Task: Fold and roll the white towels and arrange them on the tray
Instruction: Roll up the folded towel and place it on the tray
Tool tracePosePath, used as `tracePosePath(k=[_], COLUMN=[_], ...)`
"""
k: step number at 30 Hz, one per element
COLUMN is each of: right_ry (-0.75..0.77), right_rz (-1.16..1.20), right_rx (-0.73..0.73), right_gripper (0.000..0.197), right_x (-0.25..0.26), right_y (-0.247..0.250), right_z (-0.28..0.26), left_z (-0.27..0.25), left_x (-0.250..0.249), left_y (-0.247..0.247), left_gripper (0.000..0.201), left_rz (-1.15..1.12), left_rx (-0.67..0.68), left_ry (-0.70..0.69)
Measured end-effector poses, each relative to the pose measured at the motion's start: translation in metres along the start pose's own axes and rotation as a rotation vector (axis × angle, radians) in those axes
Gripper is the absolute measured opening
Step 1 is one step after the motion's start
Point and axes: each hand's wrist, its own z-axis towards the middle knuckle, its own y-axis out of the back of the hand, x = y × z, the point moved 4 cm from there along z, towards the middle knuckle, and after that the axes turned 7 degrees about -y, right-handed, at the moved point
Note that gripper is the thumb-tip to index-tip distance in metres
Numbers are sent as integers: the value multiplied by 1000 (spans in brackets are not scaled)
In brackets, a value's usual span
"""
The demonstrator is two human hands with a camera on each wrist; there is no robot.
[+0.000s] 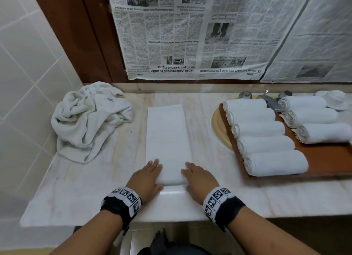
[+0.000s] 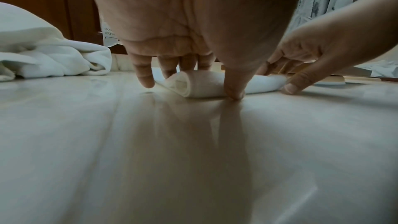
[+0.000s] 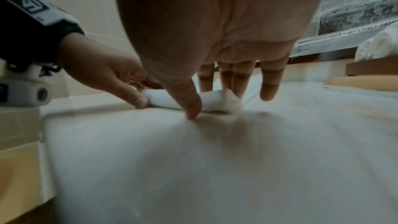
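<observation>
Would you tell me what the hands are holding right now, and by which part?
Both the left hand and right hand grip the folded towel at its near, rolled end, one at each side.

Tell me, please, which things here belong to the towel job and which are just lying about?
Part of the job:
folded towel, its near end being rolled by left hand and right hand
rolled towels
tray
crumpled towel heap

Just lying about:
newspaper sheets
tap
sink rim
</observation>
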Motion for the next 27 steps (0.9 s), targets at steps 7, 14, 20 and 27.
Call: tracePosePath(k=[7,14,20,27], right_ry=[63,147,203,166], right_rz=[29,-5,133,229], right_rx=[-68,-115,-330,-304], right_gripper=[65,66,28,17], right_x=[-23,-31,-31,-38], right_y=[-26,-52,-55,-48], right_z=[-50,-87,-94,-84], left_z=[-36,-64,-77,-78], left_x=[-41,-55,-56,-46], left_y=[-40,-61,-70,-65], left_gripper=[90,106,74,54], left_rz=[2,48,-80,-147], left_rx=[-26,1,-195,-361], left_ry=[57,15,1,-122])
